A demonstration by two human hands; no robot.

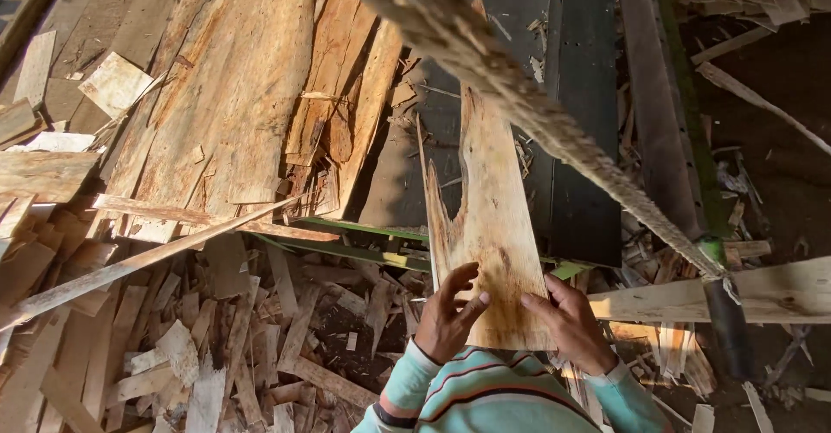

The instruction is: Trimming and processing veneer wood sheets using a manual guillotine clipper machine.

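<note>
A long thin slab of pale wood (489, 216) with a ragged, split left edge lies lengthwise away from me, over a dark flat machine table (580, 121). My left hand (448, 312) grips its near end from the left, fingers spread on top. My right hand (570, 322) holds the near end from the right. Both sleeves are striped turquoise.
A thick frayed rope (519, 95) runs diagonally from top centre down to a dark post (727, 320) at the right. Rough planks (225, 95) are stacked at the left. Offcuts and splinters (216, 346) litter the ground. A pale board (762, 294) lies at the right.
</note>
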